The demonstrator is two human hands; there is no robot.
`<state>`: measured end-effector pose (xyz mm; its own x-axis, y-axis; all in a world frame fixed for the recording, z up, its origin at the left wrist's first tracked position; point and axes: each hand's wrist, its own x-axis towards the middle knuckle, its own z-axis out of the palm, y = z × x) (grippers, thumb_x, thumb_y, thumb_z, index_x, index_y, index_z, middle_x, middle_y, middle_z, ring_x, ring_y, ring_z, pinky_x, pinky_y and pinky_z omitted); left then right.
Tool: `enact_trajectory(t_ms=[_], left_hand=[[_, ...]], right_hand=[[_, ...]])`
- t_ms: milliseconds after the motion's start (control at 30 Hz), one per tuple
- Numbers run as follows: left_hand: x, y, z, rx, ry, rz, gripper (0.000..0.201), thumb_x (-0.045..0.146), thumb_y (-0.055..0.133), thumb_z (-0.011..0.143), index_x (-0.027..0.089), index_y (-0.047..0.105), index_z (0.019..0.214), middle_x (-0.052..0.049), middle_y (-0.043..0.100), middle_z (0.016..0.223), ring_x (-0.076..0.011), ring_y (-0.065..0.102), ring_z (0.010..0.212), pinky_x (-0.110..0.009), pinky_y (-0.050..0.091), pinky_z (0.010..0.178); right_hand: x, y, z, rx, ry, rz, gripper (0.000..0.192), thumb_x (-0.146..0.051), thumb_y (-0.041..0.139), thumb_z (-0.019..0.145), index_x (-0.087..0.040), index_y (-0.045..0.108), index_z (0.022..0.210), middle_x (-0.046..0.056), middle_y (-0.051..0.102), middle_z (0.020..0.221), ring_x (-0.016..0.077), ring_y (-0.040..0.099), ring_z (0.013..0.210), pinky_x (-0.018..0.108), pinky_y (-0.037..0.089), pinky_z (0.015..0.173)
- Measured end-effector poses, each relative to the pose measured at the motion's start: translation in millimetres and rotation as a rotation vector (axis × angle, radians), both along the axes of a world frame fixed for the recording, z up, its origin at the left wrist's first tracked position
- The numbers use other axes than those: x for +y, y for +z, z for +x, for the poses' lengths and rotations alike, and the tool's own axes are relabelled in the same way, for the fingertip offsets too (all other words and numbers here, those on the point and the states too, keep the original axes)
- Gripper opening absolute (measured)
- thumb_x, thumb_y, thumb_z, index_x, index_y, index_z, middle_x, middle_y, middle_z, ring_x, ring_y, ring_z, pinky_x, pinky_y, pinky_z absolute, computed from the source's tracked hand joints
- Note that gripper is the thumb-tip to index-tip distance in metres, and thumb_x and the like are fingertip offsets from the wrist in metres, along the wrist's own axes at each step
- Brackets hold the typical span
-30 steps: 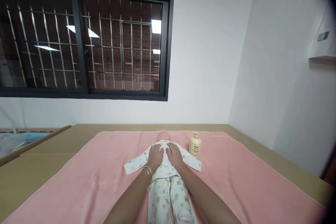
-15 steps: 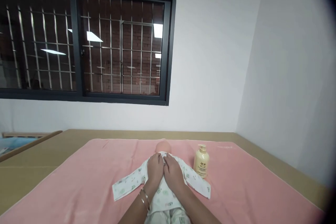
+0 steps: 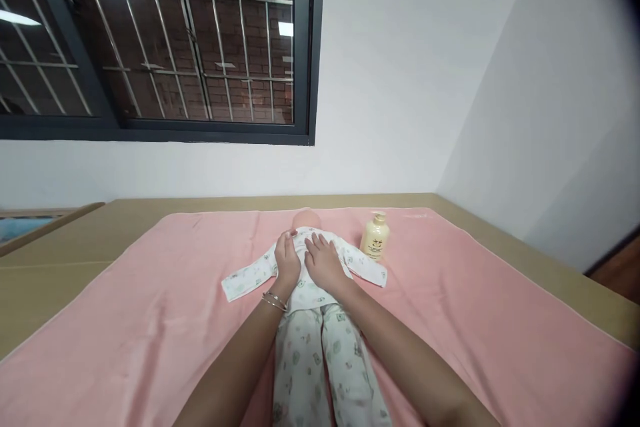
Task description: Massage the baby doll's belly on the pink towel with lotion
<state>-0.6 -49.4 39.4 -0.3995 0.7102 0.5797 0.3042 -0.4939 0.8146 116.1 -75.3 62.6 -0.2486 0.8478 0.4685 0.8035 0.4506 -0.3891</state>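
Note:
A baby doll (image 3: 307, 219) lies on a pink blanket (image 3: 175, 320), with the top of its head away from me. It wears a white printed top (image 3: 306, 295) with long sleeves spread to both sides and matching trousers (image 3: 300, 360). My left hand (image 3: 288, 261) is open and turned partly on its edge at the left of the doll's chest, fingers stretched out. Flat on the right of the chest rests my right hand (image 3: 325, 263), its fingers a little apart. Neither hand grips anything. Bracelets (image 3: 275, 301) circle my left wrist.
A pale yellow pump bottle (image 3: 375, 237) stands on the blanket beyond the doll's right-hand sleeve. Behind the tan table surface (image 3: 270, 202) rise a white wall (image 3: 390, 80) and a dark-framed barred window (image 3: 210, 33).
My hands have moved apart across the doll's chest, and the right fingers have spread. The view has tilted downward, bringing more of the trousers into sight.

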Motion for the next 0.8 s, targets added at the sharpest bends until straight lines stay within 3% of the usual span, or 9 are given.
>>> enact_trajectory(t_ms=[67,233,333,500,667,800], left_hand=[[0.6,-0.9,-0.8,-0.001,-0.004,0.004,0.041,0.042,0.028,0.096,0.017,0.061,0.095,-0.009,0.067,0.100,-0.0209,0.061,0.099,-0.037,0.046,0.094],[1.8,-3.9,-2.9,0.016,-0.003,0.007,0.042,0.044,0.028,0.097,0.018,0.061,0.096,-0.009,0.067,0.100,-0.0209,0.061,0.100,-0.036,0.046,0.095],[0.7,-3.9,-2.4,0.010,0.005,0.006,0.042,0.044,0.028,0.097,0.018,0.061,0.095,-0.009,0.067,0.099,-0.0211,0.062,0.099,-0.036,0.046,0.093],[0.5,-1.7,-2.5,-0.023,-0.024,-0.029,0.040,0.044,0.031,0.095,0.018,0.062,0.093,-0.008,0.067,0.098,-0.0211,0.062,0.098,-0.036,0.046,0.093],[2.8,-0.8,-3.7,-0.019,-0.034,-0.058,0.036,0.042,0.036,0.093,0.018,0.062,0.090,-0.008,0.067,0.096,-0.0224,0.061,0.098,-0.037,0.044,0.093],[3.9,0.0,-2.9,0.000,-0.029,-0.133,0.027,0.037,0.042,0.089,0.020,0.062,0.086,-0.007,0.067,0.095,-0.0227,0.060,0.095,-0.036,0.044,0.090]], right_hand=[[0.6,1.2,1.5,0.010,0.010,-0.028,0.045,-0.024,0.041,0.090,-0.015,0.051,0.134,0.014,0.038,0.148,0.0302,0.031,0.138,0.055,0.020,0.113],[1.6,18.0,11.2,0.112,-0.037,0.133,0.052,-0.025,0.042,0.090,-0.013,0.043,0.141,0.013,0.026,0.154,0.0258,0.018,0.144,0.047,0.014,0.117],[4.4,12.1,9.6,0.086,-0.012,0.116,0.054,-0.028,0.045,0.089,-0.015,0.042,0.142,0.011,0.026,0.154,0.0267,0.015,0.145,0.050,0.012,0.117],[8.9,-0.2,3.9,0.005,0.097,-0.056,0.045,-0.025,0.044,0.089,-0.018,0.051,0.134,0.012,0.035,0.150,0.0297,0.025,0.141,0.055,0.018,0.113],[3.7,10.0,6.1,0.093,0.020,0.063,0.050,-0.021,0.043,0.088,-0.015,0.047,0.137,0.012,0.028,0.153,0.0243,0.024,0.142,0.046,0.015,0.117],[0.6,-1.4,1.5,-0.041,0.099,-0.024,0.052,-0.033,0.044,0.091,-0.018,0.043,0.141,0.011,0.032,0.152,0.0286,0.022,0.142,0.052,0.012,0.116]])
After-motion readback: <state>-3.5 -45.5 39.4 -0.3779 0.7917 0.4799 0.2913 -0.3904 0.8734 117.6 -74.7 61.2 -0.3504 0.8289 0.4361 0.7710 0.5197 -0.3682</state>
